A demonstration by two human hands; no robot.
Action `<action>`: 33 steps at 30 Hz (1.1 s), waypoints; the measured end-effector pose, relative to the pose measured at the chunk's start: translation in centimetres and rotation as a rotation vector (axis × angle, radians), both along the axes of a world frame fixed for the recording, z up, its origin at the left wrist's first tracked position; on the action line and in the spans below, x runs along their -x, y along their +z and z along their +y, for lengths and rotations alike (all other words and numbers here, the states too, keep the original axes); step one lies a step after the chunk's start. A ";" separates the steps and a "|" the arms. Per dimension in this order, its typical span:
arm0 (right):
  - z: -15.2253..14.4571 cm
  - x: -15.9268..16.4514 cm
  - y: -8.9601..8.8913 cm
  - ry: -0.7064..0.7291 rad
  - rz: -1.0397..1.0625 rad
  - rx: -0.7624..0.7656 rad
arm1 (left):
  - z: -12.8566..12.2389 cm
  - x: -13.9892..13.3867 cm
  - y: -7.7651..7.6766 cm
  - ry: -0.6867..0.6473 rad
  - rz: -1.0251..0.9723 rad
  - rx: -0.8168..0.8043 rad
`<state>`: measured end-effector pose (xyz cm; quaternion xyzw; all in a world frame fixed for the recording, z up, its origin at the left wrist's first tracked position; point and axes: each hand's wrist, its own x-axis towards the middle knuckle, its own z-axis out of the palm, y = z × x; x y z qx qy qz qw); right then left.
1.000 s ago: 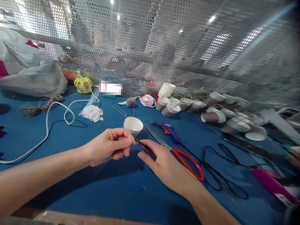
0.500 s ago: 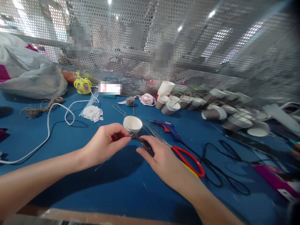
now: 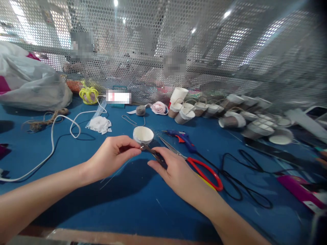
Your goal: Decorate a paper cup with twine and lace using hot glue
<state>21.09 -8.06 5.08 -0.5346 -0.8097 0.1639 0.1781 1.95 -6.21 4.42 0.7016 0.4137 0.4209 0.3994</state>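
My right hand point(image 3: 173, 166) is closed around dark-handled pliers point(image 3: 158, 157), their jaws pointing left toward my other hand. My left hand point(image 3: 120, 153) pinches a thin wire point(image 3: 142, 147) between thumb and fingertips, right at the jaws. Fine pale strands point(image 3: 108, 180) trail below the left palm; I cannot tell whether they belong to the same wire. Just behind the fingertips stands a small white-lined cup point(image 3: 143, 134), its lower front partly hidden. Large scissors with red and yellow handles point(image 3: 204, 173) lie beside my right wrist.
A blue glue gun point(image 3: 182, 139) with black cord point(image 3: 231, 177) rests to the right. Several wrapped cups with handles point(image 3: 185, 114) line the mesh partition point(image 3: 143, 44). White cable point(image 3: 53, 136), twine point(image 3: 48, 120), white ruffled fabric point(image 3: 100, 125) and a plastic bag point(image 3: 33, 81) occupy the left.
The view has shifted slightly. Both hands keep nearly the same pose at the pliers' jaws, and the pale strands below my left hand show more clearly.
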 end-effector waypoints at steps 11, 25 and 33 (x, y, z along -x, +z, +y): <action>0.4 -0.1 -0.7 -0.005 -0.067 -0.094 | -0.1 0.3 0.6 -0.058 0.299 -0.245; 0.0 0.0 -0.4 -0.029 -0.050 -0.058 | -0.1 0.4 0.9 0.015 0.498 -0.592; -0.2 0.0 -0.2 -0.007 -0.020 -0.087 | 0.2 0.2 1.0 0.024 0.476 -0.538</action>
